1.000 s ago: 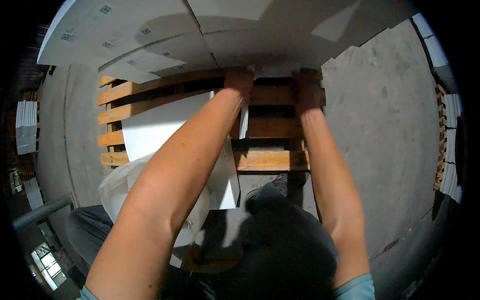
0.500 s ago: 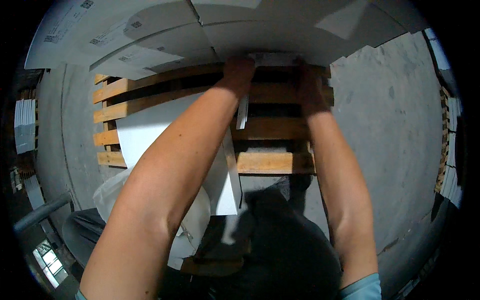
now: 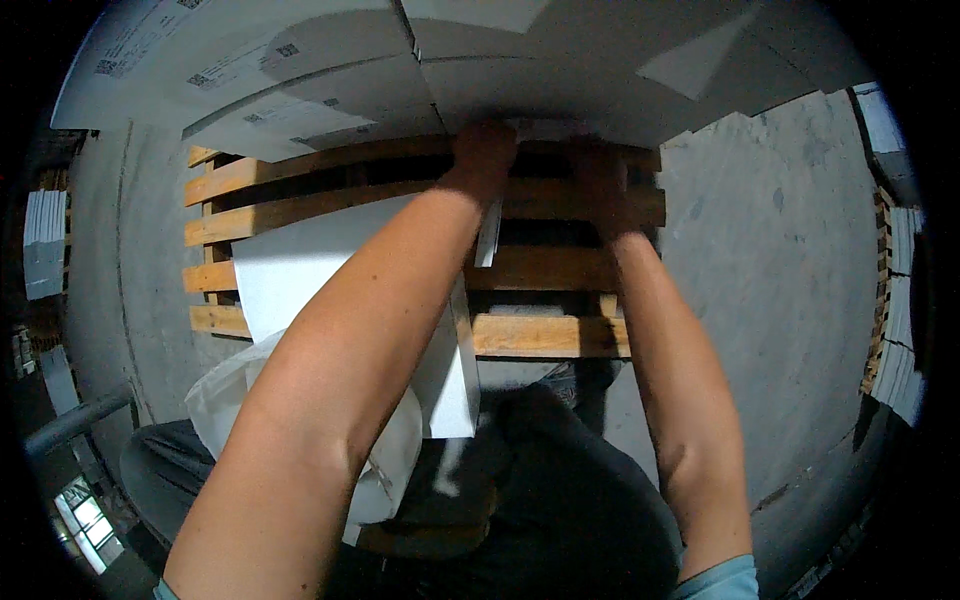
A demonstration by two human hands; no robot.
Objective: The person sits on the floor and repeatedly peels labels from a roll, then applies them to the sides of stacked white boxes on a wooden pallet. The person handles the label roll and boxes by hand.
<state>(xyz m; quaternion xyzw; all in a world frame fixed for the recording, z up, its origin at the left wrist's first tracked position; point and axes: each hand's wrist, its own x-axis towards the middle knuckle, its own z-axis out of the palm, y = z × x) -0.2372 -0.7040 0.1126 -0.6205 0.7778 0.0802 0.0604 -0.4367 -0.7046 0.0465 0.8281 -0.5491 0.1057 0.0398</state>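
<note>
Both my arms stretch forward to the foot of a stack of white cartons [image 3: 560,80] standing on a slatted wooden pallet [image 3: 550,268]. My left hand [image 3: 486,155] is in the shade at the cartons' lower edge. To its right, my right hand [image 3: 600,180] reaches to the same edge, darker still. A pale strip [image 3: 545,130] shows between the hands. Shadow hides the fingers of both, so their grip does not show. A large white carton [image 3: 310,250] lies on the pallet under my left forearm, with a narrow white piece [image 3: 488,240] beside it.
A whitish translucent bag [image 3: 220,390] is by my left elbow. A grey pipe or rail [image 3: 80,422] stands at the lower left. Concrete floor [image 3: 770,270] stretches to the right. Other stacks of flat pale sheets [image 3: 46,240] stand at both far sides.
My right hand has shifted left, nearer to my left hand. The pale strip between them looks narrower. The carton on the pallet stays put.
</note>
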